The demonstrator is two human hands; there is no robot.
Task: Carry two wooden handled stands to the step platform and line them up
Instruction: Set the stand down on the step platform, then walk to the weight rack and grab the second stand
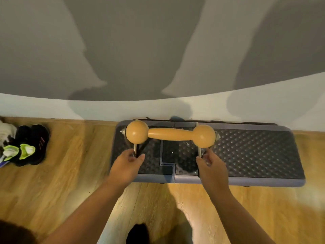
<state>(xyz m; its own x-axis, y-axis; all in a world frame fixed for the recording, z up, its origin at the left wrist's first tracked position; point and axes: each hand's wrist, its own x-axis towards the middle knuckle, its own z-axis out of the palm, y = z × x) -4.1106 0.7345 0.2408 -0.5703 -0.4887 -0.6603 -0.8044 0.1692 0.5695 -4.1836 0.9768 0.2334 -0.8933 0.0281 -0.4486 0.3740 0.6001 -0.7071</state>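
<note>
One wooden handled stand (170, 133) stands on the left half of the step platform (255, 148), a dark studded board with a grey rim set against the wall. The stand has a tan wooden bar with a ball at each end and thin metal legs below. My left hand (125, 166) pinches the near leg under the left ball. My right hand (212, 167) pinches the near leg under the right ball. Only this one stand is in view.
The platform lies on a wooden floor (70, 173) against a white skirting board and grey wall (140, 50). A pile of dark shoes with green-and-white parts (26, 147) lies on the floor at the left. My feet are just below the platform's front edge.
</note>
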